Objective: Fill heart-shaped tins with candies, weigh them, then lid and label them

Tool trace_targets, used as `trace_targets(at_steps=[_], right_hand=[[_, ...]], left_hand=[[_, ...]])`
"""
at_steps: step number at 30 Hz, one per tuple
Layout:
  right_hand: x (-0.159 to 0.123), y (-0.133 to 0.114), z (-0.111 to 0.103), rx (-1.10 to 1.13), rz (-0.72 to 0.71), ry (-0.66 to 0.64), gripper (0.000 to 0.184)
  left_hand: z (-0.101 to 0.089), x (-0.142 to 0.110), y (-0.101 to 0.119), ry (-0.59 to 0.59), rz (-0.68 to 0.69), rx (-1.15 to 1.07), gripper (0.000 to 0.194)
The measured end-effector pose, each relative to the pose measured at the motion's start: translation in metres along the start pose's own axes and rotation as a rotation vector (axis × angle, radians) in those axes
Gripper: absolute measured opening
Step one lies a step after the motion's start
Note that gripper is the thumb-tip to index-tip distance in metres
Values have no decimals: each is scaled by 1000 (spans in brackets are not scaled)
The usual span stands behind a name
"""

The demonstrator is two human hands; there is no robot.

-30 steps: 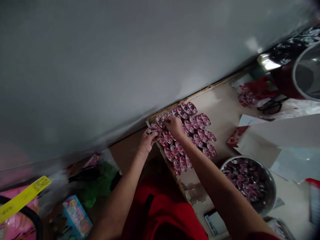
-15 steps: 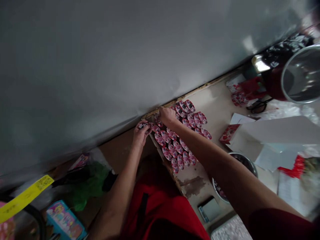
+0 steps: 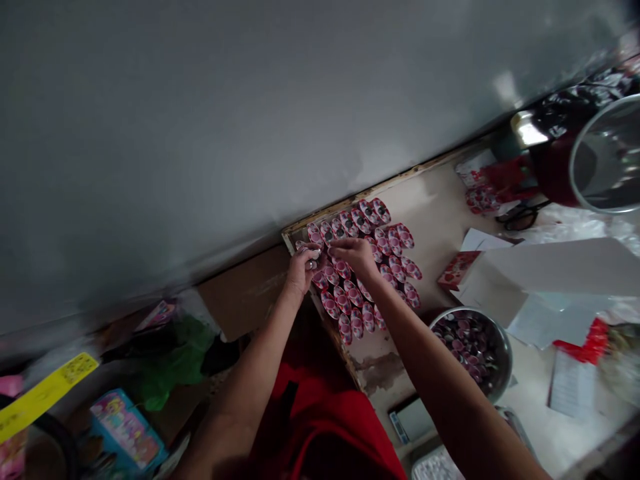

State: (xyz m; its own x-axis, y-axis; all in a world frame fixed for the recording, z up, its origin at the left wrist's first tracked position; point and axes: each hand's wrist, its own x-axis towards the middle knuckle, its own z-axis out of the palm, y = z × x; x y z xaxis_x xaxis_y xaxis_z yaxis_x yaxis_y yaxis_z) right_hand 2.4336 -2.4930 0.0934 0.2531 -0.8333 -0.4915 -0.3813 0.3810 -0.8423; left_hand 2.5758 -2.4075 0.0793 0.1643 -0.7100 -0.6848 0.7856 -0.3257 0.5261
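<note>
Rows of small red-and-white patterned cups (image 3: 370, 267) stand packed together at the far corner of a worn table (image 3: 435, 213), against a grey wall. My left hand (image 3: 301, 270) is closed around a few of these cups at the table's left edge. My right hand (image 3: 354, 255) rests on the rows just to its right, fingers pinched on a cup. A metal bowl (image 3: 493, 333) holding several more of the cups sits on the table to the right of my right forearm.
Sheets of paper and card (image 3: 550, 267), a red packet (image 3: 454, 270), black scissors (image 3: 520, 215) and a large metal basin (image 3: 607, 157) lie at the right. A small scale (image 3: 413, 420) sits near the front edge. Green plastic (image 3: 170, 367) and a colourful box (image 3: 127, 430) lie lower left.
My right hand has drawn back from the far row by the wall to the rows nearer my left hand. The view has shifted, and the bowl shows in full again.
</note>
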Motion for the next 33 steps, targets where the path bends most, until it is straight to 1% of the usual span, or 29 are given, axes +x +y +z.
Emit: trace_targets(at_steps=[2, 3, 4, 6, 8, 9, 13, 15, 17, 19, 21, 23, 24, 25, 27, 30, 33], right_hand=[[14, -10, -3, -328, -113, 111, 22], [20, -16, -2, -510, -165, 132, 19], [26, -22, 0, -680, -203, 123, 19], [36, -33, 6, -937, -237, 54, 22], [42, -39, 11, -1084, -228, -16, 24], [45, -42, 12, -1131, -200, -30, 25], [63, -49, 15, -1247, -33, -37, 35], [72, -57, 16, -1271, 8, -60, 35], [74, -66, 16, -1276, 23, -76, 35], [65, -74, 15, -1275, 24, -74, 32], [47, -76, 12, -1203, -38, 0, 25], [24, -69, 9, -1028, -159, 67, 20], [13, -62, 8, -926, -221, 76, 19], [3, -55, 8, -836, -275, 67, 19], [-10, -42, 8, -729, -332, 34, 21], [-18, -28, 11, -666, -342, 36, 28], [-18, -22, 11, -618, -253, 48, 34]], left_hand=[[2, 3, 3, 2, -19, -15, 32], [3, 4, 6, 4, -29, -22, 31], [3, 6, 9, 7, -41, -30, 30], [2, 10, 16, 18, -68, -43, 29], [0, 13, 22, 30, -102, -53, 27], [-1, 15, 23, 34, -120, -58, 26], [-5, 21, 25, 33, -171, -91, 28], [-4, 22, 25, 58, -182, -142, 26], [1, 20, 26, 98, -192, -204, 22], [6, 17, 25, 129, -191, -246, 19], [10, 15, 24, 138, -170, -254, 18], [13, 14, 21, 144, -134, -256, 16], [13, 13, 19, 147, -119, -252, 15], [14, 13, 16, 150, -110, -242, 13], [15, 13, 10, 158, -108, -207, 12], [17, 10, 2, 152, -118, -133, 16], [21, 7, -5, 134, -112, -56, 17]])
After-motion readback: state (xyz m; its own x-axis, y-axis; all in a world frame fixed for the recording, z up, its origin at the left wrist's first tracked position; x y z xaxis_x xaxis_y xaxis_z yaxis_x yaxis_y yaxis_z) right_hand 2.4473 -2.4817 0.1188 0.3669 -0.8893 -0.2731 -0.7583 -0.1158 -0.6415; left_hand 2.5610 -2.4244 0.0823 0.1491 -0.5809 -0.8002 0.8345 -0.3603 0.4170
